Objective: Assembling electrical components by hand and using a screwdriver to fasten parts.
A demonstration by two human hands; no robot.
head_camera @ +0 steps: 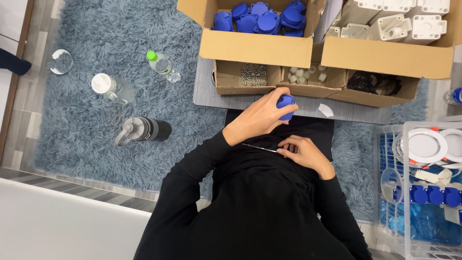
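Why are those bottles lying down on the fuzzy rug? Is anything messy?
Three bottles lie tipped on their sides on the blue rug: a green-capped bottle, a white-capped bottle and a dark bottle. Nothing looks spilled. The left hand holds a blue part; the right hand holds a thin tool.

We're sat on a shaggy grey-blue rug [96, 130] that covers most of the floor. Grey wood-look floorboards [29, 120] show along the left side & below the rug's edge. Bottom left, a plain white surface [62, 221], prob. furniture or a wall panel, can't tell which. A brown trim strip [17, 72] runs along the left edge of the floor. Ahead, a low grey desk [211, 94] sits on the rug. Light is even, soft, w/ no hard shadows.
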